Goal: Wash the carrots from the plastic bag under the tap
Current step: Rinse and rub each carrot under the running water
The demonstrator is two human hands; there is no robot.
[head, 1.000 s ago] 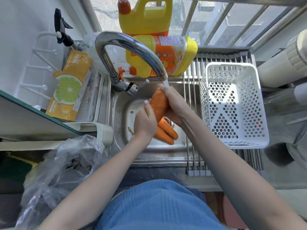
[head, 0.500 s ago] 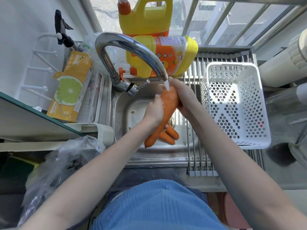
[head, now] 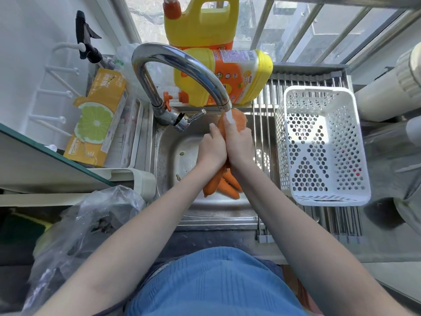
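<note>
Two hands are busy over the sink (head: 173, 142). Your left hand (head: 213, 149) and your right hand (head: 239, 144) both wrap around one big carrot (head: 238, 120) and hold it tight between them. Your hands touch each other, side by side. The fat end of the carrot sticks up past your fingers, right under the mouth of the tap (head: 182, 65). A thin stream of water (head: 229, 116) runs down onto the carrot and your right fingers. The thin end of the carrot pokes out below your left wrist.

More carrots (head: 230, 187) lie in the bottom of the sink, just under your wrists. You can see two of them, close together. I cannot tell if more hide under your arms.

The plastic bag (head: 91, 224) sits on the counter to your left, near your left arm. It is clear and crumpled. I cannot tell what is inside it.

A white basket (head: 323, 195) with holes stands on a metal rack (head: 264, 106) at the right of the sink. Two yellow bottles (head: 257, 71) stand behind the tap, by the window. A yellow box (head: 100, 119) with a lime picture lies on the left of the sink.
</note>
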